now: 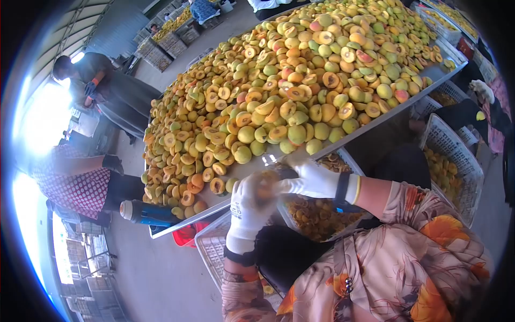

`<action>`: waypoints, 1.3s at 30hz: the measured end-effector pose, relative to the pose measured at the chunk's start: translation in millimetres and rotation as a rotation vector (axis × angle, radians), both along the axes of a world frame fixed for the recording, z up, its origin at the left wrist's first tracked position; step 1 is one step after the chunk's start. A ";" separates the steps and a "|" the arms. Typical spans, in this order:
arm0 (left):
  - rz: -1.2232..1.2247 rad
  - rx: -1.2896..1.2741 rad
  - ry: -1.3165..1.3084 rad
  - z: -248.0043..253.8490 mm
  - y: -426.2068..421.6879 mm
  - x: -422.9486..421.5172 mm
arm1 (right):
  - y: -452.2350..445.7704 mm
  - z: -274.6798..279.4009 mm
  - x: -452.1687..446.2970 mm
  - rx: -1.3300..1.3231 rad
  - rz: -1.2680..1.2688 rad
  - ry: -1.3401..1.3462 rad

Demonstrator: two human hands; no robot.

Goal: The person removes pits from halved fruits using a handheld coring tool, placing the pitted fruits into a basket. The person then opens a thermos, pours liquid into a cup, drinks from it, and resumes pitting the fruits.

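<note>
Where the near rim of the metal table (375, 122) runs past the worker, the left hand (247, 206), white-gloved, has its fingers curled round a blurred, brownish-orange fruit piece (264, 190). Right hand (314, 180), also gloved, has its thumb towards that piece; from where I stand I cannot tell how its other fingers are set, or whether they grip a tool. Fruit piece sits between the hands, just beside the table edge.

Progress: in the heap (300, 91) of stone fruit, many are halved, some with dark centres; others lie skin up, cut or whole unclear. Below, a white crate (351, 162) holds brownish cut pieces (314, 222); another crate (468, 144), to the worker's right, holds yellower ones. My judgement: halving well advanced, piece-by-piece handling far from finished; the heap dwarfs what the crates hold.
</note>
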State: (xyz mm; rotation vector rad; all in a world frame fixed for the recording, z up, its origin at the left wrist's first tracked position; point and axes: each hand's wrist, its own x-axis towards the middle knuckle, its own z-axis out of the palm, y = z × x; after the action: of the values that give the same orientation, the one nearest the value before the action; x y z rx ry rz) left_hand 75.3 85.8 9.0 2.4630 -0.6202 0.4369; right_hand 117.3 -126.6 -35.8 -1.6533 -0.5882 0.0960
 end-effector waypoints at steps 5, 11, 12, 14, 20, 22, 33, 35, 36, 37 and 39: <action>-0.002 -0.094 -0.154 -9.2 -27.6 1.4 | -22.9 34.1 -5.2 0.092 -0.043 0.409; 0.055 -1.032 0.106 -19.6 -31.1 11.4 | -21.3 40.4 25.9 0.254 0.023 0.640; 0.068 -1.094 0.108 -22.9 -29.7 11.4 | -21.1 43.5 29.0 0.196 0.038 0.578; 0.068 -1.165 0.130 -25.8 -28.0 7.7 | -17.9 42.2 32.0 0.258 0.030 0.552; 0.104 -1.403 0.255 -15.2 -32.6 2.1 | -8.3 35.3 29.3 0.360 0.078 0.615; 0.017 -1.540 0.283 -19.9 -33.7 6.4 | -6.0 34.2 31.3 0.371 0.074 0.635; 0.109 -1.523 0.512 -35.1 -30.0 24.3 | -9.0 17.4 66.6 -0.023 -0.066 0.404; 0.123 -1.538 0.474 -41.3 -26.9 29.1 | -10.9 1.6 75.3 -0.099 -0.104 0.250; 0.130 -1.529 0.464 -44.4 -26.9 30.2 | -10.1 -1.9 76.8 -0.218 -0.104 0.167; 0.139 -1.519 0.459 -48.1 -27.2 29.9 | -9.1 -5.1 76.1 -0.336 -0.103 0.087; 0.221 -1.287 0.414 -66.2 -27.2 33.2 | -7.5 -8.0 74.8 -0.407 -0.089 -0.006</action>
State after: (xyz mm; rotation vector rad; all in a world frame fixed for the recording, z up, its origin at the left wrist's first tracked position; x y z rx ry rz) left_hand 108.5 58.6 -57.2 1.2930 0.1395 0.2512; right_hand 192.0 -134.1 -43.8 -2.0719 -0.5217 0.1535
